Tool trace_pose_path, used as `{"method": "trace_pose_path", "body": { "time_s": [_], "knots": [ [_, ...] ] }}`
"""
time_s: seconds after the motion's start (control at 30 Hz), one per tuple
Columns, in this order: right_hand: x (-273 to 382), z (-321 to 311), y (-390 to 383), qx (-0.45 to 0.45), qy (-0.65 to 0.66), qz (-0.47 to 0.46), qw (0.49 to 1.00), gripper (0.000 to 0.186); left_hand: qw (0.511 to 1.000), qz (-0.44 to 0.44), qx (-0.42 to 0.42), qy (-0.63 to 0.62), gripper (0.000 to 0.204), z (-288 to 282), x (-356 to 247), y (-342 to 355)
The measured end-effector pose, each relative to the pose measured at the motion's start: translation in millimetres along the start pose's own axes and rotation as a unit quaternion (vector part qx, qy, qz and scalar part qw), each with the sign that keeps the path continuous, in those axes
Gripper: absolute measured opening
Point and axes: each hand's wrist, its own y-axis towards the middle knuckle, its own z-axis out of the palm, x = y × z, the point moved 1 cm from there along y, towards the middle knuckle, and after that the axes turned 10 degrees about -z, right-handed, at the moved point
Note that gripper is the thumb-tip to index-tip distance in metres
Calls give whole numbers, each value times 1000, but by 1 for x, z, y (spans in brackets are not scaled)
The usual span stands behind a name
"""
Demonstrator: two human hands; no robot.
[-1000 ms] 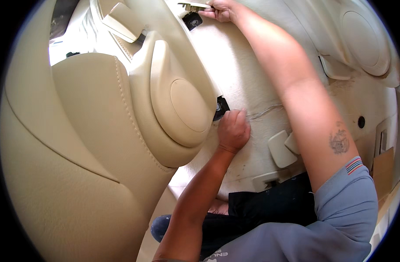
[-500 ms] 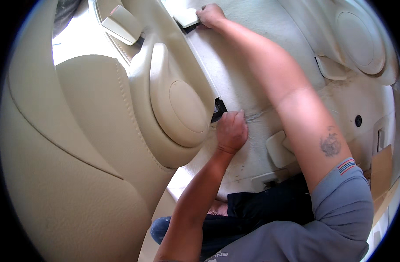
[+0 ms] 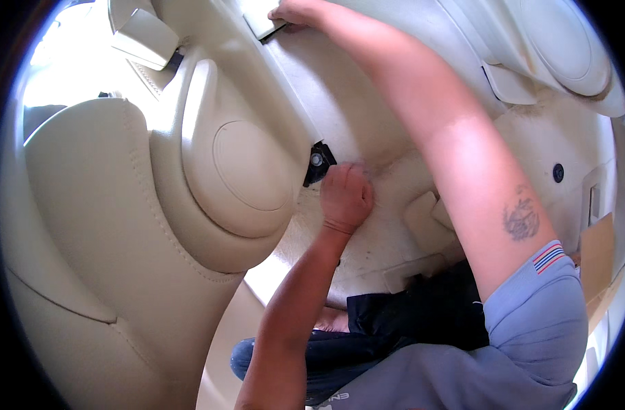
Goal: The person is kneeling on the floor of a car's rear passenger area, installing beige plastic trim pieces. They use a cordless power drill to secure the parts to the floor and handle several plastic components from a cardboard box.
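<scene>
My right hand (image 3: 296, 11) is at the far end of a beige seat rail, its fingers closed on the edge of a beige rail cover (image 3: 259, 15). Part of that hand is cut off by the picture's top edge. My left hand (image 3: 346, 195) is closed, knuckles up, on the light carpet beside the rail's near end; whatever its fingers may hold is hidden. Just beyond it a black rail bracket (image 3: 318, 164) with a round bolt head (image 3: 316, 159) shows. The beige leather seat (image 3: 87, 178) stands to the left, with a rounded side trim (image 3: 247, 164) over the rail.
Another seat's side trim (image 3: 558, 41) stands at the far right. A beige flap (image 3: 432, 222) lies on the carpet beneath my right arm. A black round plug (image 3: 558, 173) and a cardboard piece (image 3: 597, 256) are at the right. A seat-belt buckle (image 3: 146, 39) stands at upper left.
The view has shifted, so the seat appears farther left. More of the black bracket and its bolt shows beside my left hand. My right hand stays at the rail cover.
</scene>
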Motion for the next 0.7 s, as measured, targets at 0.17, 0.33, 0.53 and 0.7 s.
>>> {"method": "trace_pose_path", "body": {
  "time_s": [0.17, 0.33, 0.53, 0.7],
  "knots": [
    [22, -12, 23, 234, -588, -278, 723, 28, 998, 27, -59, -14, 30, 8, 2, 2],
    [29, -24, 47, 64, -421, -199, 883, 29, 999, 24, -28, -19, 19, 8, -5, 9],
    [140, -51, 62, -251, 66, -415, 872, 35, 990, -15, 134, 35, 35, 3, -1, 11],
    [120, 0, 34, -208, 300, -254, 896, 39, 994, -30, 99, 23, 33, -4, 1, 1]
  ]
}}
